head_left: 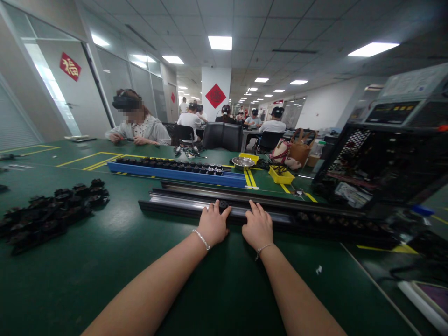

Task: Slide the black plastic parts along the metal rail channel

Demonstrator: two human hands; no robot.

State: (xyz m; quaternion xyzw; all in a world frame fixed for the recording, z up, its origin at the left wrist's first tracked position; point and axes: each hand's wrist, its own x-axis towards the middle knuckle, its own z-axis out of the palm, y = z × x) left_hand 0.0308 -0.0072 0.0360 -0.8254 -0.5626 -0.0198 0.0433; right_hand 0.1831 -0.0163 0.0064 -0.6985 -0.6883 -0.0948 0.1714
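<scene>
A long black channel rail with a shiny inner strip lies across the green table before me. My left hand reaches over its near wall. Its thumb and forefinger close around a small round black part sitting in the channel. To the right, my right hand rests on the same rail with fingers stretched forward and nothing visible in them. Several dark parts sit in the rail's right end. A second black rail runs just behind it.
Many black parts are heaped at left. Beyond the rails lie a blue tray with rows of black parts, a metal bowl and a yellow bin. An open computer case stands at right. A co-worker sits across the table.
</scene>
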